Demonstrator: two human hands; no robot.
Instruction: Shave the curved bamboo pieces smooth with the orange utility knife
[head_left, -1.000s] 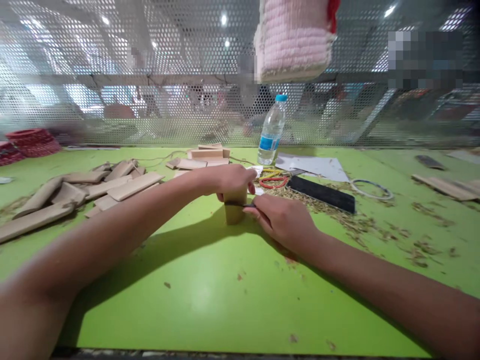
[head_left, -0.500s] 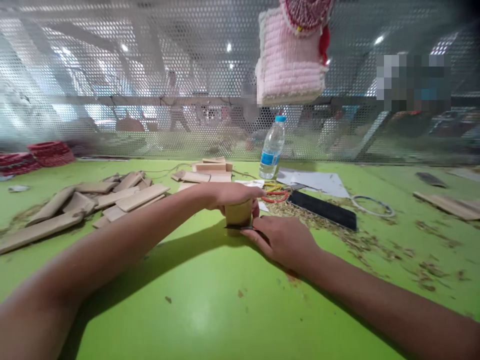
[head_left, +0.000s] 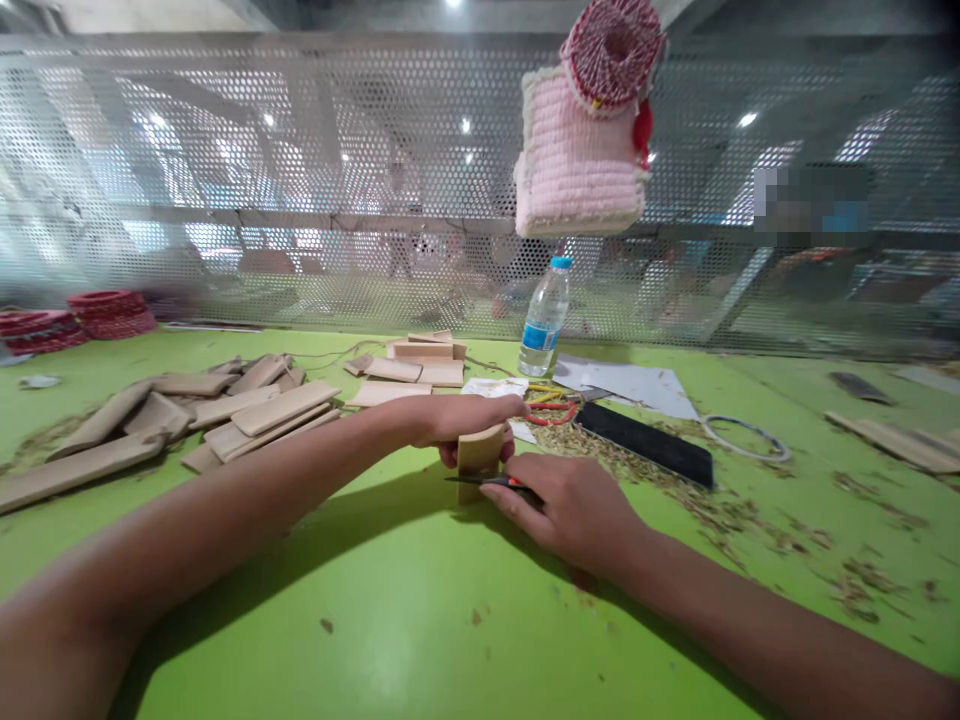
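My left hand point(head_left: 471, 415) grips a short tan strip, perhaps bamboo or wood point(head_left: 478, 455), from behind its upper part. The strip stands upright on the green tabletop point(head_left: 390, 620). In my right hand point(head_left: 574, 505) is a knife point(head_left: 480, 481) with a dark, pointed blade and a bit of red near the grip. Its blade lies level across the near face of the strip, low down, with the tip pointing left. The fingers behind the strip are partly hidden.
Several loose tan strips point(head_left: 281, 405) lie to the left. A water bottle point(head_left: 544, 318), a black phone point(head_left: 645, 440), a white ring point(head_left: 746, 438) and scattered shavings point(head_left: 720, 510) are to the right. A perforated metal screen point(head_left: 337, 200) stands behind, with a pink woven piece point(head_left: 581, 165) hanging there.
The view has tilted up slightly. The strip has turned and shows a narrower face, with its top edge now clear of my left hand. The blade still crosses it low down.
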